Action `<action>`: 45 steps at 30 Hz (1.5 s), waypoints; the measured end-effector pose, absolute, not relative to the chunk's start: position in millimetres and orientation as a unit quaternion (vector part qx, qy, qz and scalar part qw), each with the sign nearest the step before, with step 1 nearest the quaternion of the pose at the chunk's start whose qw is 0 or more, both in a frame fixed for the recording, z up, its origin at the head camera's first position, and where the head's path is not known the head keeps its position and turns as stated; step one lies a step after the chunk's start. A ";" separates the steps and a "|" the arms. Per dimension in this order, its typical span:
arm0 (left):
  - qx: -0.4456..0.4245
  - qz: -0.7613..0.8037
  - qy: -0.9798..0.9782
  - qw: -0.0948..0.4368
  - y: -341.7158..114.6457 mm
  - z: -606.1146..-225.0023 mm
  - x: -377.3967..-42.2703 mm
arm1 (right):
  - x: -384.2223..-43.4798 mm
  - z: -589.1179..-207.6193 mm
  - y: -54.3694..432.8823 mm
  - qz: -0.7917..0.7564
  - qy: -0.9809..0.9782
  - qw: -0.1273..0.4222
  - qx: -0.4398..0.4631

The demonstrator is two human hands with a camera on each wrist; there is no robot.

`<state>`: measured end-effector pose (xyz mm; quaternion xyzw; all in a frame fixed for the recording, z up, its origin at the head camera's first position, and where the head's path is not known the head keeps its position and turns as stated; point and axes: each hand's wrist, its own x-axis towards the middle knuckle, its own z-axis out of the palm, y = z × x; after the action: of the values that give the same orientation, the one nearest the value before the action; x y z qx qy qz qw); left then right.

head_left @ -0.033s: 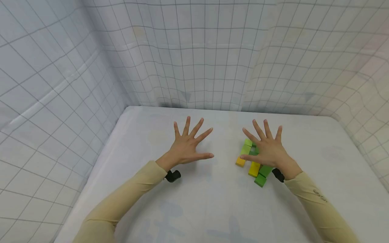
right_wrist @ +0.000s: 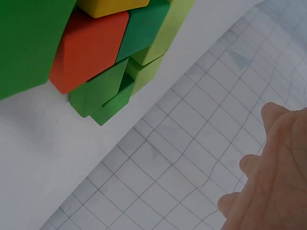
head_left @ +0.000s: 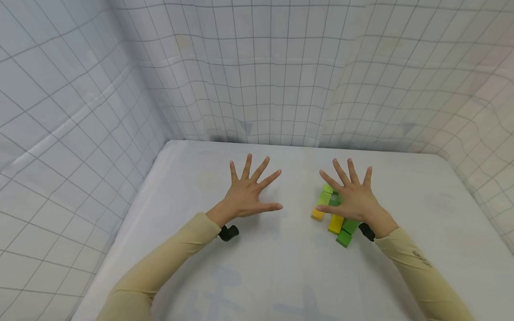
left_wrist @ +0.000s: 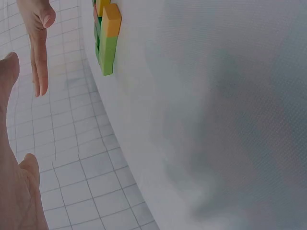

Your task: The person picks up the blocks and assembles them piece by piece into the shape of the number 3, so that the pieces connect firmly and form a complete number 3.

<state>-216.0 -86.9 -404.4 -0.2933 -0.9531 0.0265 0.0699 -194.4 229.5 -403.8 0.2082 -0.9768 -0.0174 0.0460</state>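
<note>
Both hands are held out over the white table, fingers straight and spread wide. My left hand hovers left of centre, holding nothing, with bare tabletop beneath it. Over a cluster of coloured blocks is my right hand, also holding nothing and hiding part of the cluster in the head view. Light green, orange, yellow and green blocks show around its thumb and wrist. From the right wrist view, a red block appears among the green ones, apart from the fingers.
White cloth with a dark grid hangs behind the table and along both sides. A black wrist device sits under the left wrist, another under the right. Long beige sleeves cover both arms.
My right hand has shifted very slightly left. The left hand and the blocks stay where they were.
</note>
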 end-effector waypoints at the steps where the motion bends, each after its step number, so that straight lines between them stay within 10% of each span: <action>1: -0.292 0.030 -0.953 0.070 -86.6 -404.6 -216.0 | -194.5 -404.0 229.0 -0.019 -0.977 0.046 0.209; 17: -0.304 0.013 -0.946 0.112 -83.5 -411.1 -217.9 | -205.9 -403.6 229.8 0.098 -0.962 0.052 0.251; 45: -0.291 -0.372 -0.881 -0.033 -62.0 -453.3 -221.6 | -273.8 -408.6 251.4 0.268 -0.882 -0.263 0.283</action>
<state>-221.6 -62.0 -453.3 -0.2913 -0.8809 -0.3716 -0.0327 -273.8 251.4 -408.6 0.2831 -0.8825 0.2678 -0.2633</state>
